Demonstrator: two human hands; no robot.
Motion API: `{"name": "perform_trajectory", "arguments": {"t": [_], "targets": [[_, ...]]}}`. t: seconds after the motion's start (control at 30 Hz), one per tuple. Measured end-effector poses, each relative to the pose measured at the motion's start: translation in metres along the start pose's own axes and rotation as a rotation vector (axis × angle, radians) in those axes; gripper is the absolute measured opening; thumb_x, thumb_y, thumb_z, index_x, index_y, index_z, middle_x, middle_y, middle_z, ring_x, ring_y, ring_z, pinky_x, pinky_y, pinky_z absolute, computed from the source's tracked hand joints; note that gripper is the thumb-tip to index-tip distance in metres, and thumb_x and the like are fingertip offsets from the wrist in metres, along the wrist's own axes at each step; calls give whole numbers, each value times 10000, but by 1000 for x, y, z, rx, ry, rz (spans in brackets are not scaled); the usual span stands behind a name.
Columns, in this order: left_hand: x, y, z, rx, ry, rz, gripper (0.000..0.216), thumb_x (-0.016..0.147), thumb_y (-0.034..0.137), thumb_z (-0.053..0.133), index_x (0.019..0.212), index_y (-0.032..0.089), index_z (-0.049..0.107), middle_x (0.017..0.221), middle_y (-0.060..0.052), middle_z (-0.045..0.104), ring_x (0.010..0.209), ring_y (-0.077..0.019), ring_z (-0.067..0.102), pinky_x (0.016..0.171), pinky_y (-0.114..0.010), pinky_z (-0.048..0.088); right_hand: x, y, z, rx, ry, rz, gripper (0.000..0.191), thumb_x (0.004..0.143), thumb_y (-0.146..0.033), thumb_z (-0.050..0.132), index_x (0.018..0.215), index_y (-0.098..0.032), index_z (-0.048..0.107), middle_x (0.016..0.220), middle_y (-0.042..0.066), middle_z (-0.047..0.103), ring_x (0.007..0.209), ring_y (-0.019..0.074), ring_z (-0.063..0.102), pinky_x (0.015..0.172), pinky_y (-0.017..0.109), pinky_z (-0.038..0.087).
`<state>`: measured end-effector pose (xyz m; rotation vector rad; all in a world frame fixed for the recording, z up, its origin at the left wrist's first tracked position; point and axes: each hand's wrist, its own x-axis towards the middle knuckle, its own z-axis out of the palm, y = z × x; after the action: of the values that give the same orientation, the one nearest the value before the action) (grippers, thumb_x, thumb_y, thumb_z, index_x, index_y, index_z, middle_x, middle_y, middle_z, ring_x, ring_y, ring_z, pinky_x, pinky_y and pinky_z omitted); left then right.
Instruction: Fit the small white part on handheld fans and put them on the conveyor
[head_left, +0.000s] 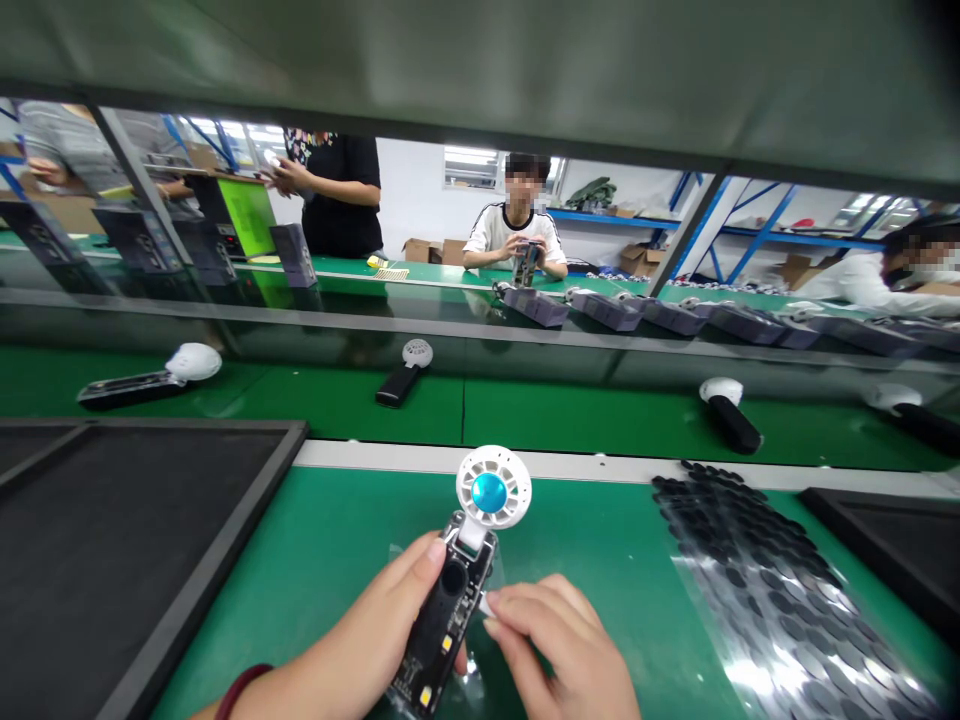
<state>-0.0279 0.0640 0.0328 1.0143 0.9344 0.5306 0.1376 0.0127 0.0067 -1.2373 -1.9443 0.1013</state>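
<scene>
My left hand is closed round a handheld fan, its thumb pressed on the dark body near the neck. The fan's round white head, with a shiny blue disc at its centre, points away from me. A black circuit board with small yellowish lights shows along the handle. At the handle's right side my right hand pinches a small white piece between thumb and fingertip. The piece is against or very close to the handle's edge; its kind is too small to make out.
Black round pads on clear film lie at right, between black trays at both sides. Beyond the table edge, several fans lie on a green belt. Grey boxes stand further back, where co-workers sit and stand. An overhead panel spans the top.
</scene>
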Motion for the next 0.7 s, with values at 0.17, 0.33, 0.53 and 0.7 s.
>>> {"name": "perform_trajectory", "arguments": {"t": [0.17, 0.33, 0.53, 0.7], "targets": [[0, -1, -1, 47, 6, 11, 496, 775, 593, 361, 1021, 169, 437, 532, 2, 605, 491, -134, 548, 463, -204, 400, -2, 3, 3, 0, -18, 19, 154, 757, -113, 547, 864, -221, 574, 795, -25, 670, 646, 129, 571, 582, 244, 491], [-1, 0, 3, 35, 19, 43, 556, 744, 615, 397, 1073, 166, 407, 521, 21, 588, 480, -124, 547, 452, -192, 401, -3, 5, 4, -15, -14, 8, 141, 767, -130, 535, 859, -226, 580, 779, -22, 671, 643, 129, 574, 578, 234, 492], [2, -4, 2, 30, 19, 51, 516, 767, 588, 382, 1051, 159, 414, 512, 22, 576, 459, -123, 546, 433, -189, 398, -1, 3, 7, -8, -11, 40, 110, 789, -167, 510, 857, -236, 562, 775, -20, 658, 660, 134, 583, 594, 231, 477], [-1, 4, 0, 112, -39, 132, 384, 789, 510, 423, 983, 183, 472, 704, -8, 616, 542, -130, 567, 488, -217, 442, -13, -2, 33, 24, -38, 367, 197, 829, -387, 384, 770, -232, 490, 463, -60, 514, 392, 127, 512, 380, 195, 378]]}}
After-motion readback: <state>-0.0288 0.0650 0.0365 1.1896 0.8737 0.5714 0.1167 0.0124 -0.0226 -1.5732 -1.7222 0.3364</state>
